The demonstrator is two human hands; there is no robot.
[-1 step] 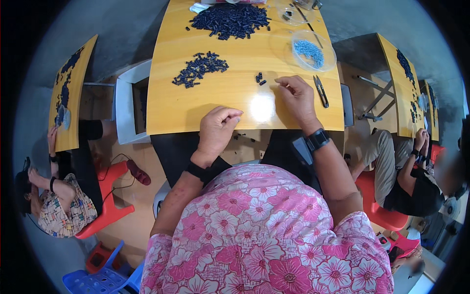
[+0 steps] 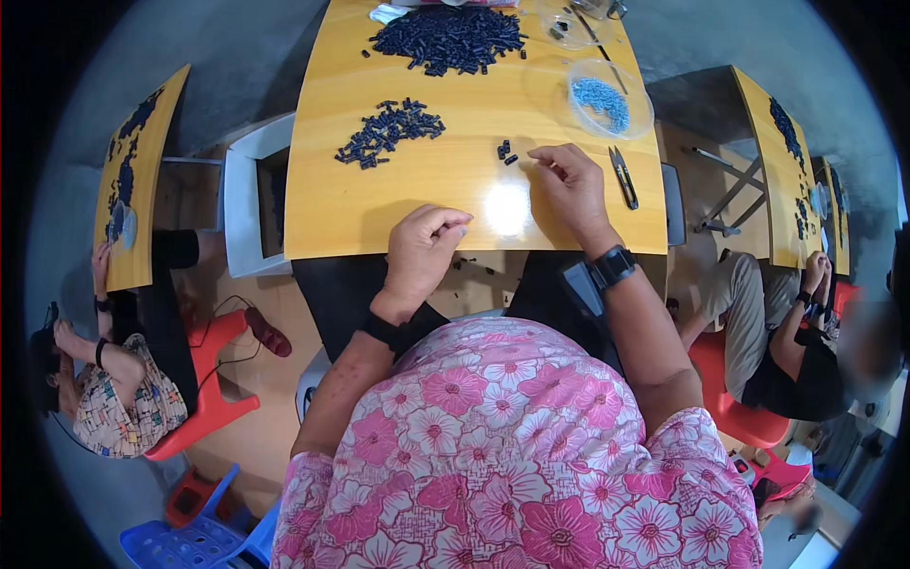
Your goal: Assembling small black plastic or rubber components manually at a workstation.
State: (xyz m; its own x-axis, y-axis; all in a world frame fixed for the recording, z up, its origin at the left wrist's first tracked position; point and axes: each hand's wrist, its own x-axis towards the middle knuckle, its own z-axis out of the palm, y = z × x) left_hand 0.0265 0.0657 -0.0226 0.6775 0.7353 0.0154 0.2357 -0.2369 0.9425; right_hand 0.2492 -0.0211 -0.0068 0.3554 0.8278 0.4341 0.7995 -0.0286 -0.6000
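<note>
My left hand [image 2: 424, 248] is over the table's front edge, thumb pressed against curled fingers; anything in the pinch is hidden or too small to make out. My right hand [image 2: 574, 190] hovers further right, loosely bent, with its forefinger reaching left and nothing visible in it. Just left of that fingertip lie several small black cylindrical pieces [image 2: 505, 150]. A looser heap of the same black pieces [image 2: 387, 133] is beyond my left hand, and a much larger black pile [image 2: 445, 40] sits at the far end. To the right of my right hand lie black thread snips [image 2: 622, 177].
A clear round tub [image 2: 599, 102] of small blue-silver parts stands at the right edge of the yellow table [image 2: 332, 213]. Behind it are another clear dish [image 2: 566, 31] and a thin dark rod [image 2: 597, 45]. A white box [image 2: 243, 204] adjoins the left side. People sit at side tables.
My right hand has shifted very slightly left, its forefinger a little closer to the small black pieces. My left hand keeps its pose.
</note>
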